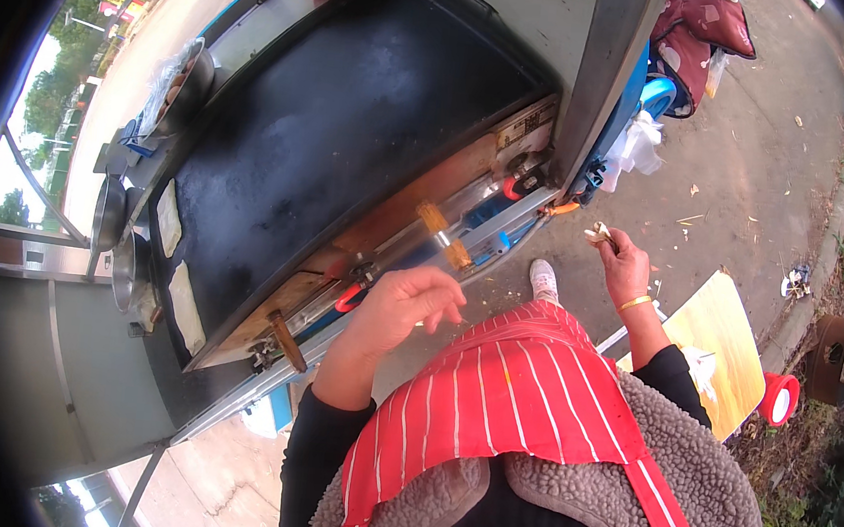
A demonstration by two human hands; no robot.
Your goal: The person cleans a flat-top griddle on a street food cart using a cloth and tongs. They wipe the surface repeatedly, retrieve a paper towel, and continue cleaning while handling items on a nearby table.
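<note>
My left hand hovers by the front rail of the cart, its fingers loosely bent and nothing visible in them. Away to the right, my right hand pinches a small crumpled whitish-brown scrap, too small to identify. In front of me lies a wide black griddle. Two pale, flat strips of dough rest at its left end, the upper strip apart from the lower strip. Nearest my left hand are a wooden tool handle and a wood-and-metal handled tool.
Metal bowls stand beyond the griddle's left edge, and a larger bowl sits behind it. A metal post rises at the right. White plastic bags hang outside it. A yellow board is beside my right forearm.
</note>
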